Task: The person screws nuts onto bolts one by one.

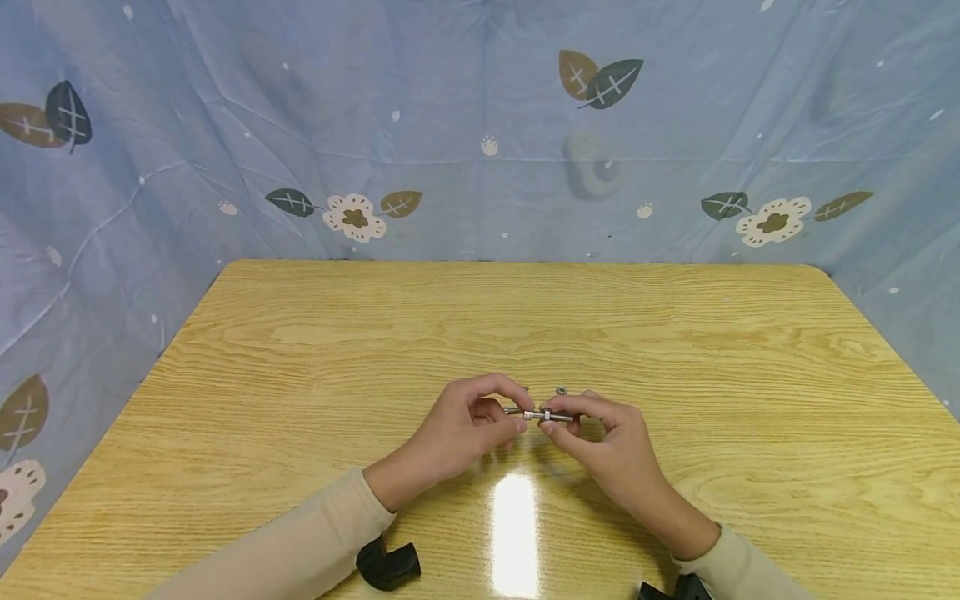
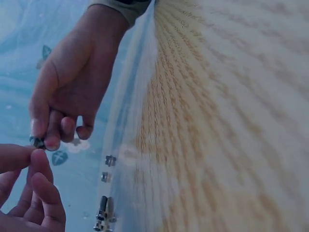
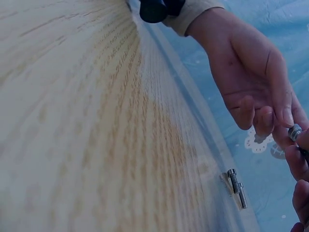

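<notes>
Between both hands a silver bolt [image 1: 559, 417] lies nearly level, its head to the left and a nut [image 1: 547, 415] around its shank. My left hand [image 1: 463, 429] pinches the bolt's head end between thumb and fingertips. At the nut, the thumb and index finger of my right hand [image 1: 618, 442] pinch from either side. Fingers partly cover the bolt [image 3: 295, 131] in the right wrist view. Behind the hands, two loose bolts [image 2: 102, 207] lie side by side on the table, with two loose nuts [image 2: 110, 160] near them in the left wrist view.
A wood-grain table [image 1: 300, 350] extends around the hands, with a bright light reflection in front of them. Blue patterned cloth [image 1: 480, 125] hangs behind it. Black wrist mounts [image 1: 388, 567] sit under both sleeves, close to the tabletop.
</notes>
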{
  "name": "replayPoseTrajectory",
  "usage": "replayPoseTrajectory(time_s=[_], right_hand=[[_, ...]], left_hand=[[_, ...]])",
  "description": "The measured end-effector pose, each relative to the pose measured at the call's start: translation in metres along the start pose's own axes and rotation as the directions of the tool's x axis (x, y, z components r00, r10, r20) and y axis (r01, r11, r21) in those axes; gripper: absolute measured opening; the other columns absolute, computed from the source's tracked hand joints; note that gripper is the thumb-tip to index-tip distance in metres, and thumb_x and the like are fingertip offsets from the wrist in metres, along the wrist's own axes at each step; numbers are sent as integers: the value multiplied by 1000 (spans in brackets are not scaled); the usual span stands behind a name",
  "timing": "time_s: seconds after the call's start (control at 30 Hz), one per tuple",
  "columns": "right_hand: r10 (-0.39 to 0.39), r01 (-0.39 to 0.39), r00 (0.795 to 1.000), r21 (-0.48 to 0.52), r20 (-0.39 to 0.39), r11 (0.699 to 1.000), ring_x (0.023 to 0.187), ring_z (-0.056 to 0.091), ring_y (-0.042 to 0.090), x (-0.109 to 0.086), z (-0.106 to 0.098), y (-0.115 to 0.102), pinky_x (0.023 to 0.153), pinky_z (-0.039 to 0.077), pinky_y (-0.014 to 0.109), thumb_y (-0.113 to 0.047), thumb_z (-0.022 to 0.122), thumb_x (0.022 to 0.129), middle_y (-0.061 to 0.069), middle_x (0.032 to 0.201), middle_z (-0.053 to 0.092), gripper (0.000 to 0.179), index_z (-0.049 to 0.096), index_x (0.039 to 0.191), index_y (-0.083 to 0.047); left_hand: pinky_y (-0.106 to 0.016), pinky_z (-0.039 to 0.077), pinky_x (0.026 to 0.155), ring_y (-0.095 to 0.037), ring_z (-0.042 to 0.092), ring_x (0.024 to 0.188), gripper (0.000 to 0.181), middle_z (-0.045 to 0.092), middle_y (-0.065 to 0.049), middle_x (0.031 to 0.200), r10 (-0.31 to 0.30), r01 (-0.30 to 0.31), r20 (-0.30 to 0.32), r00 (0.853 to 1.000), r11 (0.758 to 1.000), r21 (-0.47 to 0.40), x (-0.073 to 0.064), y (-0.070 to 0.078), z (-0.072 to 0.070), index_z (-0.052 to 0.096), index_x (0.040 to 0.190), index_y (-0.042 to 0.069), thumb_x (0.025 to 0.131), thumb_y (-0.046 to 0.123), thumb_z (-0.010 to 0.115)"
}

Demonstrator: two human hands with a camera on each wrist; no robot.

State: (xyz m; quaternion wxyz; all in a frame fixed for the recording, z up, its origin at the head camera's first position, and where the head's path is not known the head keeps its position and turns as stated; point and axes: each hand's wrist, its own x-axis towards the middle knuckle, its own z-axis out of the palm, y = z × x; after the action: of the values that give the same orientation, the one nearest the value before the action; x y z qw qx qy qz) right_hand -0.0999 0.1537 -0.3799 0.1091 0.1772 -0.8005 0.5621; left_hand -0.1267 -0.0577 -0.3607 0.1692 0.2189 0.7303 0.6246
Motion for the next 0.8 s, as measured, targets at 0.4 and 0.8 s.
replayPoseTrajectory(time_s=[0.4, 0.8], right_hand=[[4, -4, 1000, -8, 5, 1000, 68, 50, 9, 0, 0, 0, 60, 43, 25, -3, 74, 83, -4, 78, 67, 15, 76, 95, -12], [-3, 3, 1000, -4, 4, 1000, 68, 49, 9, 1, 0, -1, 60, 43, 25, -3, 74, 83, -4, 78, 67, 15, 75, 94, -12]], left_hand=[[-27, 44, 47, -29, 55, 59, 18, 66, -26, 87, -114, 114, -7, 993, 992, -54, 1, 3, 2, 65, 111, 11, 98, 22, 58], [-27, 43, 43, -22, 51, 53, 15, 62, -30, 75, -93, 93, -7, 996, 995, -45, -1, 5, 3, 65, 109, 11, 94, 14, 63]])
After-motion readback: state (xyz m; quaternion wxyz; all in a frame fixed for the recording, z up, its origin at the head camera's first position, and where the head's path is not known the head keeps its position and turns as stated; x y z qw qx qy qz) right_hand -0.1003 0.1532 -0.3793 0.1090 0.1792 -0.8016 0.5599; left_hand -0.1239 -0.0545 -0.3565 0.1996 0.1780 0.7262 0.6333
